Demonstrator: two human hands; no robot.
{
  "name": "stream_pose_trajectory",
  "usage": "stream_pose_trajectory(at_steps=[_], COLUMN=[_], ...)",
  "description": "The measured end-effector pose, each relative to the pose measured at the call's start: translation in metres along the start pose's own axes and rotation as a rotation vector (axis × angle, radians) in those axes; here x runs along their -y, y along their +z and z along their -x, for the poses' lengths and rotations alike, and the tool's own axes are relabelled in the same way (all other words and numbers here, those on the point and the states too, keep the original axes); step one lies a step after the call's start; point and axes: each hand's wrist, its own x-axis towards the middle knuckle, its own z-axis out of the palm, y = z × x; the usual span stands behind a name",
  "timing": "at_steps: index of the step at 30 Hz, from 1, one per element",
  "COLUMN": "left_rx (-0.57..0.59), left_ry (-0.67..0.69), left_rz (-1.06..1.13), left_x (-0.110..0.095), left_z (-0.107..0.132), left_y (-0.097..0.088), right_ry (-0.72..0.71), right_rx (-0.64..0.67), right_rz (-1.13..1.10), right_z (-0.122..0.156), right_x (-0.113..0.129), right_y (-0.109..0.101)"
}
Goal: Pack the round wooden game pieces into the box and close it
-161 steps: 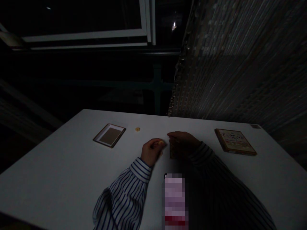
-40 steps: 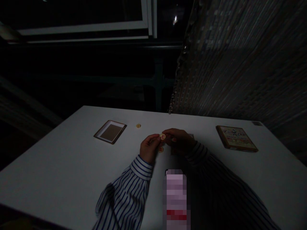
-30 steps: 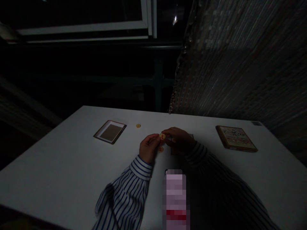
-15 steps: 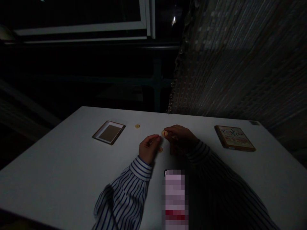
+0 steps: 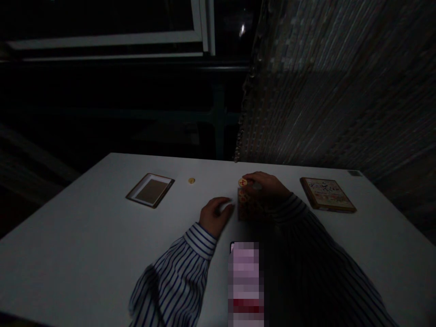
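My right hand (image 5: 267,185) pinches a round, pale xiangqi piece with a red character (image 5: 242,182) between thumb and fingertips. It holds the piece at the far left corner of a dark brown box (image 5: 240,214) with several round pieces in it; my hand and sleeve cover much of that box. To the left of the box, my left hand (image 5: 215,217) rests low over the table, thumb and fingers apart and curved, with nothing between them. Farther back and left, another round piece (image 5: 191,180) lies alone on the white table (image 5: 85,236).
A shallow frame-like tray or lid (image 5: 150,190) lies at the left. At the right is a flat box with a printed cover (image 5: 327,194). A phone with a blurred screen (image 5: 245,277) lies near the front edge. A bead curtain (image 5: 289,113) hangs behind the table.
My right hand has carried the piece rightward to the box's corner. My left hand has drawn away from it and opened. The piece that lay beside my left hand no longer shows.
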Motion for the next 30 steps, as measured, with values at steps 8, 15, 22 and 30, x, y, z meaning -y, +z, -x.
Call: stream_pose_trajectory(at_steps=[8, 15, 22, 30], left_rx=[0.108, 0.133, 0.14, 0.125], left_ry=[0.166, 0.181, 0.187, 0.197], left_rz=[-0.209, -0.227, -0.225, -0.218], left_x=[-0.002, -0.001, -0.003, -0.002], left_z=[0.002, 0.001, 0.001, 0.001], left_y=[0.0, 0.001, 0.0, 0.001], right_ry=[0.139, 0.197, 0.233, 0.289], right_rx=[0.162, 0.362, 0.482, 0.564], right_rz=[0.112, 0.2, 0.277, 0.325], right_z=[0.002, 0.004, 0.005, 0.003], right_x=[-0.012, -0.025, -0.028, -0.02], right_y=[-0.005, 0.003, 0.008, 0.006])
